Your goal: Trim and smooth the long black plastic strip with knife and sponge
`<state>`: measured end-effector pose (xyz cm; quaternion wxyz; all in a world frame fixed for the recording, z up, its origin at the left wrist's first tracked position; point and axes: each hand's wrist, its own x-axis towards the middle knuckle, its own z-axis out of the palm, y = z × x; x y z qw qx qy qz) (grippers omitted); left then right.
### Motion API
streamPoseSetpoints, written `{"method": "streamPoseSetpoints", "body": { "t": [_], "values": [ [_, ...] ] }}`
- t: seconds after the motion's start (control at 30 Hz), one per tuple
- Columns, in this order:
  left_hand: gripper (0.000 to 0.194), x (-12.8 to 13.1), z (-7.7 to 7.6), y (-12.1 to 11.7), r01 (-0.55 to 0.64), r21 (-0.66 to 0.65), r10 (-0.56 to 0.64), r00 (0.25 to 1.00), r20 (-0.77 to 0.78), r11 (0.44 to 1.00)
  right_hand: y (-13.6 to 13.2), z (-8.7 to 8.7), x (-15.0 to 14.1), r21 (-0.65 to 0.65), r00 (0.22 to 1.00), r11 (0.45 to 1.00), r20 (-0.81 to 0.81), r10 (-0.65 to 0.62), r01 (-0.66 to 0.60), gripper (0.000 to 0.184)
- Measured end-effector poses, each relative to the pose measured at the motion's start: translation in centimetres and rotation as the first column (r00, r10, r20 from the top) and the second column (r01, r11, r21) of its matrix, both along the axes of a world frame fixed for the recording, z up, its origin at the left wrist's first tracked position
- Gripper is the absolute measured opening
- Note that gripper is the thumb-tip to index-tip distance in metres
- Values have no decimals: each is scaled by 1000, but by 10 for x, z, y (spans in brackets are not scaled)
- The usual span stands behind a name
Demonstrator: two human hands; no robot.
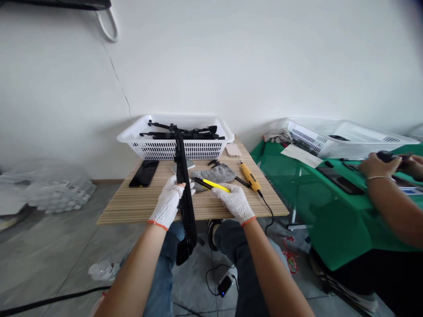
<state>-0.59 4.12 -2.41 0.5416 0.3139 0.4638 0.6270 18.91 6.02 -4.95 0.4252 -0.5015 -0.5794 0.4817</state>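
My left hand (171,197), in a white knit glove with an orange cuff, is closed around a long black plastic part (185,189). The part stands lengthwise before me, its far end reaching the basket and its near end hanging past the table edge. A yellow and black utility knife (216,185) is gripped in my right hand (234,200), gloved the same way. The knife points left toward the black part; whether its tip touches the part I cannot tell. Behind the knife lies a grey cloth (218,174).
A white basket (175,152) with several black parts stands at the table's (132,209) back. A phone (144,173) lies left; a corded yellow tool (250,176), calipers (214,163) and a pink phone (233,149) lie right. Beside me, a person's hands (380,165) work over a green table (353,215).
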Motion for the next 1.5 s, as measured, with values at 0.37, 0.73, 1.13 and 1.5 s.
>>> {"method": "streamPoseSetpoints", "body": {
  "t": [0.37,0.73,1.13,1.5],
  "values": [
    [45,-2,-3,5,-47,-119,42,998,-48,992,0,-2,-1,-19,1000,1000,-12,20,-20,51],
    [36,-4,-10,3,-94,-46,92,995,-30,995,-3,6,-6,-28,994,998,92,65,-63,44],
    [41,-6,-17,9,-111,34,111,994,8,993,-3,9,-6,-76,973,978,111,200,-192,44],
    [19,-3,-11,10,-138,-52,142,986,82,989,-4,12,-7,-69,976,989,167,142,-132,45]
  ]
}}
